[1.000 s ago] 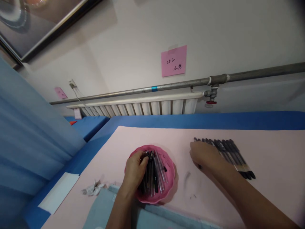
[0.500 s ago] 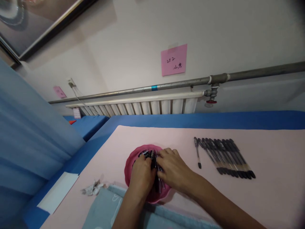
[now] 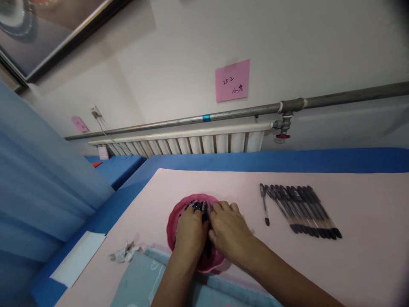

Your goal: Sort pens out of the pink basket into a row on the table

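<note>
A pink bowl [image 3: 171, 219] with a wavy rim holds a bunch of black-capped pens [image 3: 203, 207]. My left hand [image 3: 191, 232] reaches into the bowl with its fingers curled over the pens. My right hand [image 3: 228, 228] comes over the bowl's right side, its fingers bent around pens next to my left hand. The fingertips of both hands are partly hidden among the pens. On the pink sheet to the right lies a row of pens [image 3: 300, 204], slanted side by side. One single pen [image 3: 265, 204] sits at the row's left end, slightly apart.
The pink sheet [image 3: 243, 183] covers a blue bed [image 3: 287, 160]. Close to me lies a light blue cloth [image 3: 140, 279], with a crumpled wrapper [image 3: 124, 252] beside it. White paper [image 3: 78, 259] rests at left, near a blue curtain [image 3: 47, 183]. A radiator [image 3: 191, 143] lines the wall.
My right hand has shifted slightly left and closed in over the pens in the bowl. My left hand stays almost in place; the row of pens is unchanged.
</note>
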Demonstrator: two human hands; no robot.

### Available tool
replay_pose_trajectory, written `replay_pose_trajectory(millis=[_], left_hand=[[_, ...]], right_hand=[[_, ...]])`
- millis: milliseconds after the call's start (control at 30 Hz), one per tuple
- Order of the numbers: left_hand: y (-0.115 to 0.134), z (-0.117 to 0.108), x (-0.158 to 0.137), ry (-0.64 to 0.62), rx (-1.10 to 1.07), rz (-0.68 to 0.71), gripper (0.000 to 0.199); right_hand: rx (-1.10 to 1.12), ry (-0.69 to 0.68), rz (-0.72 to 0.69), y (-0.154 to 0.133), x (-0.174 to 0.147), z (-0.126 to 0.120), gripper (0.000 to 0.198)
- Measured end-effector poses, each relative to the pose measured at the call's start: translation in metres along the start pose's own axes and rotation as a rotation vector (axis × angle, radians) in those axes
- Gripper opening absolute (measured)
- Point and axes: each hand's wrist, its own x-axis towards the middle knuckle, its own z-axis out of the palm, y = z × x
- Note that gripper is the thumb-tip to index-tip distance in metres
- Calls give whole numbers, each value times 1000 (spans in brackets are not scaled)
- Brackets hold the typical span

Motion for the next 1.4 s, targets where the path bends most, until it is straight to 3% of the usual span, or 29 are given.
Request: replay_pose_trajectory(millis=[233, 400, 533, 733, 867, 1033, 1400], left_hand=[[3, -1, -1, 4, -40, -4, 26], [-8, -3, -1, 35, -264, -41, 17], [-23, -7, 1, 141, -688, -134, 10], [-38, -15, 8, 216, -1471, -317, 19], [-49, -24, 12, 402, -1798, -397, 17], [-57, -28, 14, 552, -1845, -444, 13], [-51, -27, 13, 534, -1813, -391, 18]], right_hand=[[30, -16, -6, 1, 1, -2, 23], [76, 15, 14, 3, 3, -6, 20], [171, 111, 35, 5, 5, -12, 17], [342, 158, 8, 11, 5, -12, 14], [370, 138, -59, 14, 5, -5, 13], [373, 138, -136, 15, 4, 0, 15], [347, 121, -136, 16, 6, 4, 14]])
